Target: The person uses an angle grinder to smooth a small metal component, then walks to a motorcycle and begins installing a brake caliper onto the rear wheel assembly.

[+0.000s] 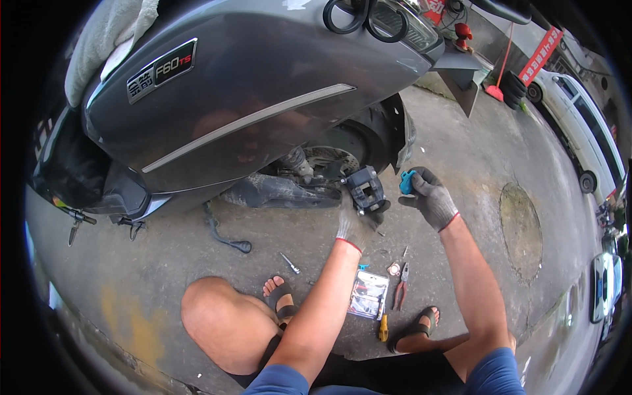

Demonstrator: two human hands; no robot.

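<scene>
My gloved left hand (362, 224) grips a dark brake caliper (365, 185) from below, beside the scooter's rear wheel area (345, 138). My gloved right hand (428, 197), just right of it, pinches a small bright blue part (407, 182) between thumb and fingers. On the concrete below lie a clear plastic package (368, 293), red-handled pliers (401, 294), a yellow-handled screwdriver (383, 328), a small round part (394, 268) and a metal tool (289, 263) to the left.
The grey scooter body (243, 72) fills the upper left, with a dark lever part (241, 246) hanging down onto the ground. A round patch (520, 230) marks the concrete at the right. Beyond are parked cars (579, 125), stacked tyres (512, 92) and a red dustpan (494, 92).
</scene>
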